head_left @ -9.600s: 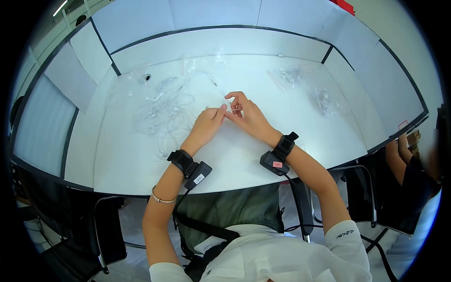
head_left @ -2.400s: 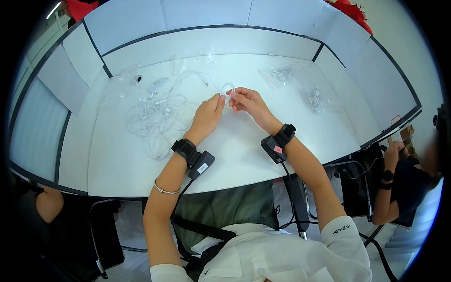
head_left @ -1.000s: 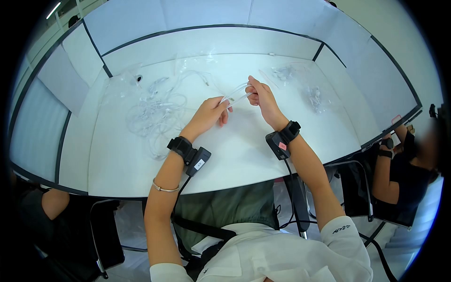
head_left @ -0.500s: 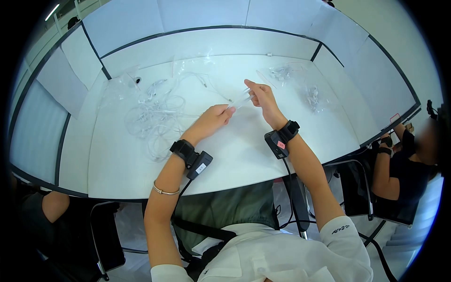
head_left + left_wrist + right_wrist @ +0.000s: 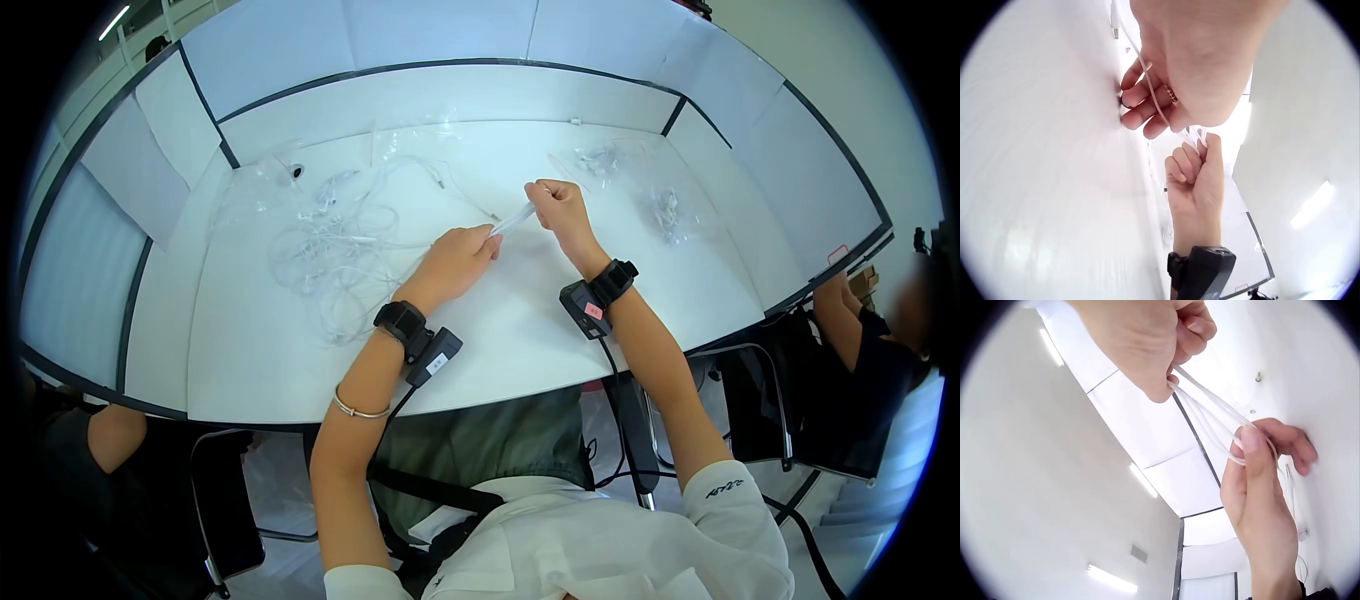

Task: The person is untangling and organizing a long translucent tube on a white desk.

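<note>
A white cable gathered into narrow loops stretches between my two hands, above the middle of the table. My left hand pinches one end of the loops between thumb and forefinger; its other fingers are loosely bent in the left wrist view. The right hand grips the opposite end with curled fingers, its thumb tucked in. In the right wrist view several strands run side by side from fist to thumb. One strand crosses the left palm, and a metal-tipped plug shows near the table.
A tangled heap of white cables lies left of my hands on the white table. Clear plastic bags with small contents lie at the right. Low white panels enclose the back and sides. Another person sits at the right.
The hands started close together; the right has since drawn away with the cable loops. Over the last second its fingers have curled into a fist, and the loops now form a narrow bundle.
</note>
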Demonstrator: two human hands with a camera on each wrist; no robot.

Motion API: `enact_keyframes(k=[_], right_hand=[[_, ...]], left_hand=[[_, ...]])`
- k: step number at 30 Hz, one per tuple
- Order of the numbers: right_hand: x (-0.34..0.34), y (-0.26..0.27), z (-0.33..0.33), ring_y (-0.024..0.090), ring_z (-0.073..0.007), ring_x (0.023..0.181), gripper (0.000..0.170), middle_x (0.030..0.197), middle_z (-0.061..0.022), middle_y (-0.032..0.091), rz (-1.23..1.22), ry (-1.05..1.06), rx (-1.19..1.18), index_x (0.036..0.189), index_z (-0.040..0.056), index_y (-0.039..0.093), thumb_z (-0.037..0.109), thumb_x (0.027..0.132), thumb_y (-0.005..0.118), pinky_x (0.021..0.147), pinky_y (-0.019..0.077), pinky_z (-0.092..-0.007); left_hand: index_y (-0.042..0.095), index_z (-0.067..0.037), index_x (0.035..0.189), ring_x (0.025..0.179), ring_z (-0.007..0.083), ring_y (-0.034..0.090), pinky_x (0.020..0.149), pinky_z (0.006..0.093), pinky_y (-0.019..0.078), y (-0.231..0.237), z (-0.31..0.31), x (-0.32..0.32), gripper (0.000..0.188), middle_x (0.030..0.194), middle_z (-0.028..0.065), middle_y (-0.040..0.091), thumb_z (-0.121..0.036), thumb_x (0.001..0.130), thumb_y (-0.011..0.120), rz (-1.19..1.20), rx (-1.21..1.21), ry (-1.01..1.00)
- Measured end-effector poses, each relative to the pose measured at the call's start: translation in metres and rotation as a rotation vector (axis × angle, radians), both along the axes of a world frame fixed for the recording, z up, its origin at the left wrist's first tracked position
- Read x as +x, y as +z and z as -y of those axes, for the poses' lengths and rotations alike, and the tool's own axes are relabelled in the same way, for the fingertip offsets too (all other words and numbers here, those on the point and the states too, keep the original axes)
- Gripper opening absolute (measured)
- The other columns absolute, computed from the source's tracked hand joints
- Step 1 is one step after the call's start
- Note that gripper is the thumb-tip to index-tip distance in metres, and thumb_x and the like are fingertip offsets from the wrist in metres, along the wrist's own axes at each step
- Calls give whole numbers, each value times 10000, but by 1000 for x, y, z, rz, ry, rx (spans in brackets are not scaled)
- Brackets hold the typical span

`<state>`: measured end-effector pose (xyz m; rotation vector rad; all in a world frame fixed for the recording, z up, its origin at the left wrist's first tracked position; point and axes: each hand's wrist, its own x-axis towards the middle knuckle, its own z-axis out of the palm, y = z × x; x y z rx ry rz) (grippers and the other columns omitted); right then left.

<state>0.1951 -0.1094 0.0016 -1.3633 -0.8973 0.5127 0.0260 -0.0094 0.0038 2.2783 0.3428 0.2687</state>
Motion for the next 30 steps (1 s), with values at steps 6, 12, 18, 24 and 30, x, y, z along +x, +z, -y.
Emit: enact_keyframes(k=[6,12,18,24,30], right_hand=[[-11,6,0,222,-21,542,398,562,77,260,79,42,52,564,92,287,112,870,542,463,182,-238],[-17,2,-3,230,-35,572,378,582,62,261,240,26,87,588,63,302,123,878,537,486,200,-245],[-29,1,-3,271,-39,569,374,575,45,305,213,76,136,591,48,332,136,895,532,490,244,-235],[-39,13,1,439,-56,501,376,528,17,416,86,87,131,567,49,402,144,906,533,465,342,-214],[-32,13,0,310,-29,487,419,524,54,343,146,12,145,540,72,354,158,897,556,444,239,-223]], left_hand=[[547,11,1008,827,374,571,728,433,443,-10,-4,1,206,950,205,598,-114,848,509,195,4,-13],[514,-11,1154,945,295,578,903,386,370,-1,10,-2,444,1034,140,611,-221,779,623,274,233,14],[528,4,1054,912,290,569,877,382,373,-4,11,6,334,977,131,605,-205,802,592,404,493,13],[492,-19,960,692,317,548,644,409,413,12,19,1,167,778,184,570,-131,887,392,190,-71,-25],[501,-58,876,586,138,377,560,287,315,9,16,4,181,654,34,418,-190,912,382,206,-360,-89]])
